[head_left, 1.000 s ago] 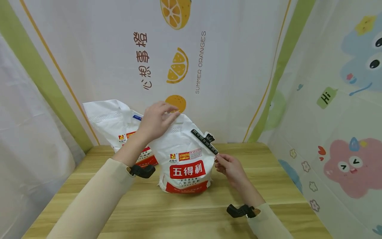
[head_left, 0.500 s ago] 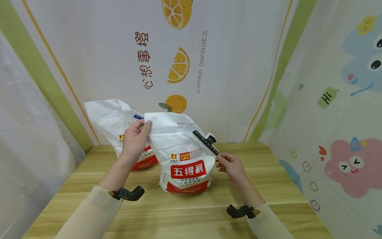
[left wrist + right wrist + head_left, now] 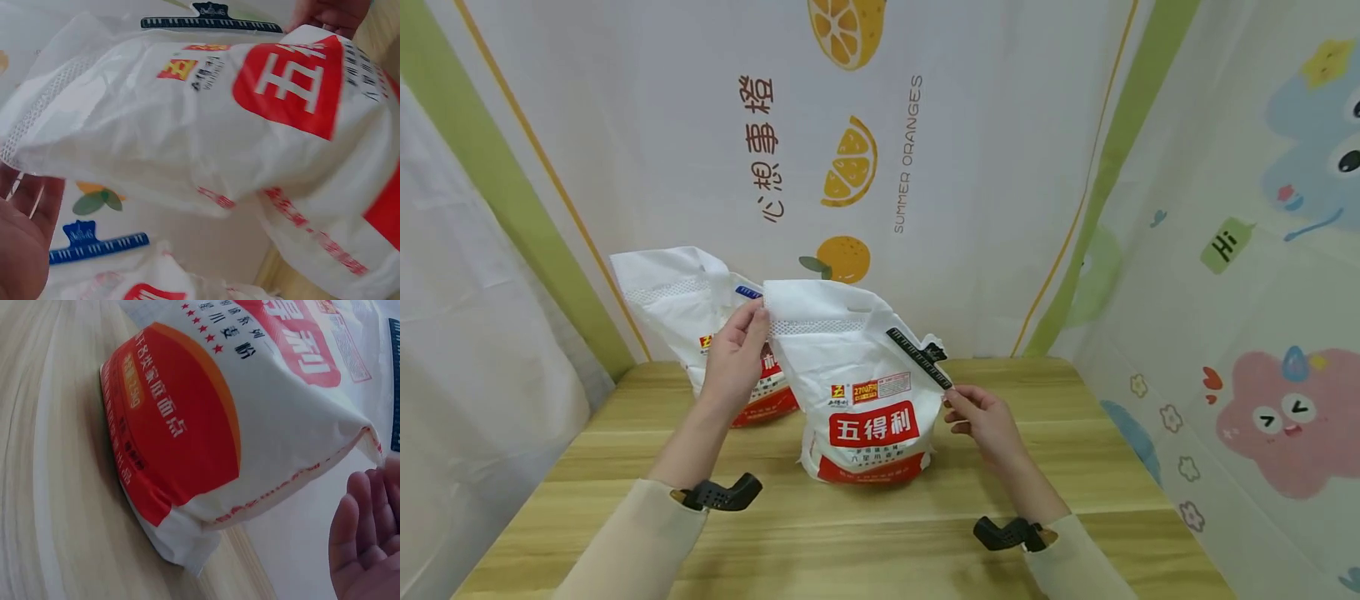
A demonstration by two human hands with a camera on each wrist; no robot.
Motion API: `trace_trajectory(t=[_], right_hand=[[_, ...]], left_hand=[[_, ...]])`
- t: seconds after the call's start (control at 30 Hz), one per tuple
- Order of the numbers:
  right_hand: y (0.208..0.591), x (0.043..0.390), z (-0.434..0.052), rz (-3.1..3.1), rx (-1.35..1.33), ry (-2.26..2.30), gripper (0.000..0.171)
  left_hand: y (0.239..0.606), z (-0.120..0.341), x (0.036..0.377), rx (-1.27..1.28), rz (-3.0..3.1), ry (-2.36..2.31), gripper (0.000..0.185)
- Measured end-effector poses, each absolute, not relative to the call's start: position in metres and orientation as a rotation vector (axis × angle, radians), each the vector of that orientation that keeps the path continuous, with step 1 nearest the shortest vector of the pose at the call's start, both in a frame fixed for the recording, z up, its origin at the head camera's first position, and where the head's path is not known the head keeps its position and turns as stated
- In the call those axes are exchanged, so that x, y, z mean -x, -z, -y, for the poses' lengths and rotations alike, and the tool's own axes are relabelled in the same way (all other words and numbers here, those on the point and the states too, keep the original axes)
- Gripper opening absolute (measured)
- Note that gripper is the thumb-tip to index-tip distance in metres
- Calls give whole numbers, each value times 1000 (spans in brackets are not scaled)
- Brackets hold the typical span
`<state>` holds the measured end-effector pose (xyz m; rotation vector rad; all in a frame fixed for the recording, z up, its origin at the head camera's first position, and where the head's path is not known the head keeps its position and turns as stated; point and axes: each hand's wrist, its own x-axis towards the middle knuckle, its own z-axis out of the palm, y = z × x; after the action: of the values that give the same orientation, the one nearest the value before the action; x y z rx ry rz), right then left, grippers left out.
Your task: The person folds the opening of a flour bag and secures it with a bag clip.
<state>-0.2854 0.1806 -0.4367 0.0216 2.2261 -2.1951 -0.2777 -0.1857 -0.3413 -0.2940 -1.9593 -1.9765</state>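
Head view shows the left hand has slid off the top fold of the front flour bag to pinch its upper left corner. The right hand fingers still pinch the lower end of the black clip. The bag stands upright on the desk between both hands; the clip's long axis slants from upper left down to the right fingers.

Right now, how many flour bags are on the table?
2. The front bag stands mid-table, its top corner pinched by the left hand; the back bag stands behind it, to the left, partly hidden.
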Motion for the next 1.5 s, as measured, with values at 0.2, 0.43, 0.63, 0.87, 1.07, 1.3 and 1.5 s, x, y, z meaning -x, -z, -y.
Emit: trace_trajectory(t=[0.2, 0.43, 0.63, 0.87, 1.07, 1.3, 1.5], right_hand=[[436, 287, -180, -2210, 54, 2209, 29], [433, 288, -177, -2288, -27, 2165, 23], [425, 284, -170, -2478, -94, 2114, 12], [422, 275, -167, -2672, -41, 2058, 10], [423, 276, -173, -2604, 10, 2067, 16], [427, 276, -171, -2533, 17, 2086, 18], [426, 276, -168, -2526, 11, 2081, 20]], left_hand=[[384, 193, 262, 336, 2036, 1970, 46], [400, 184, 261, 255, 2072, 1801, 26], [399, 179, 265, 192, 2117, 1653, 23], [401, 176, 265, 69, 2112, 1584, 25], [405, 176, 263, 144, 2120, 1822, 41], [407, 153, 264, 324, 2156, 2059, 86], [406, 133, 269, 189, 2084, 1974, 79]])
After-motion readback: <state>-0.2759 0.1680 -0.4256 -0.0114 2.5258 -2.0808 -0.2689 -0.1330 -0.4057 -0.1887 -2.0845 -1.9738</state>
